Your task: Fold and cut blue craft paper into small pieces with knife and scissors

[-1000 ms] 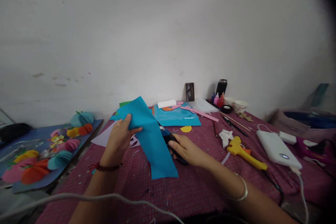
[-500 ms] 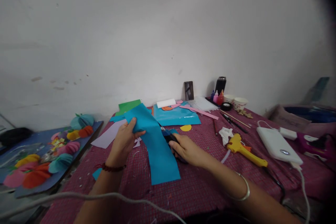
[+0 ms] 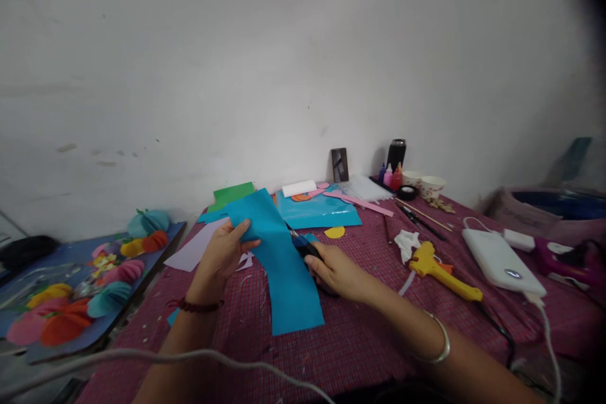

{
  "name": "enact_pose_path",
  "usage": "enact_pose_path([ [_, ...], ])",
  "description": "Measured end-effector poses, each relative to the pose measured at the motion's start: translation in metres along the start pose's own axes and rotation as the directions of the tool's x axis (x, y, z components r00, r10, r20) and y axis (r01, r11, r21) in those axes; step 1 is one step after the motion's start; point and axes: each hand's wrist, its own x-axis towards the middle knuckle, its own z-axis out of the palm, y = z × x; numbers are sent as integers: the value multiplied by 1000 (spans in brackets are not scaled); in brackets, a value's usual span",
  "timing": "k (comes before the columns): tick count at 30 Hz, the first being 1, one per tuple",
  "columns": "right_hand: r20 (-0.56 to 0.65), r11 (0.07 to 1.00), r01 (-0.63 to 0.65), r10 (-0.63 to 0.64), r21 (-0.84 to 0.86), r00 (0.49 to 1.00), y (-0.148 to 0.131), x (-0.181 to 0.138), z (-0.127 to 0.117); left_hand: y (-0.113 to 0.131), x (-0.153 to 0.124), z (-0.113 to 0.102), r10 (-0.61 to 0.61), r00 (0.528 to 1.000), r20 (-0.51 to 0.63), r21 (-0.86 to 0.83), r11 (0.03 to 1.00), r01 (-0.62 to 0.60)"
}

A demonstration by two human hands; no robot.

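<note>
A long strip of blue paper point(image 3: 294, 290) hangs over the table, held near its upper left edge by my left hand point(image 3: 226, 251), thumb on top. My right hand point(image 3: 338, 270) is wrapped round dark-handled scissors point(image 3: 304, 246). Their blades meet the strip's right edge, and part of them is hidden by the paper. Under and beside the strip lie a lilac sheet point(image 3: 195, 247) and small white paper scraps point(image 3: 245, 261). Just beyond the scissors is a yellow paper piece point(image 3: 334, 233).
A yellow glue gun point(image 3: 445, 276) and a white power bank point(image 3: 502, 263) lie to the right. Behind are a blue plastic packet point(image 3: 317, 218), a phone point(image 3: 339, 165) and paper cups point(image 3: 432, 186). Paper pumpkins sit on a blue board point(image 3: 163, 246) at left. A white cable point(image 3: 227, 363) crosses in front.
My left hand and the upper part of the blue strip have shifted slightly. The scissors stay at the strip's right edge, in my right hand.
</note>
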Motion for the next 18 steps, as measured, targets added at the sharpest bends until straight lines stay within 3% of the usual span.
enact_pose_path([
  [3,1,1000,0,0,25,1000,-1,1,0,8,-2,-3,32,999,-11,-38,999,-32],
  [7,7,998,10,-10,68,1000,-3,2,-1,13,-6,1,172,985,-34,-87,981,-174],
  [11,-7,997,23,-22,72,1000,-6,1,-3,15,-9,10,202,976,-86,174,967,-185],
  [14,-15,999,37,-36,37,999,-7,0,-3,16,-9,15,249,954,-170,391,905,-167],
  [18,-27,999,51,-51,2,998,-8,-1,-1,16,-5,21,343,923,-177,407,879,-249],
])
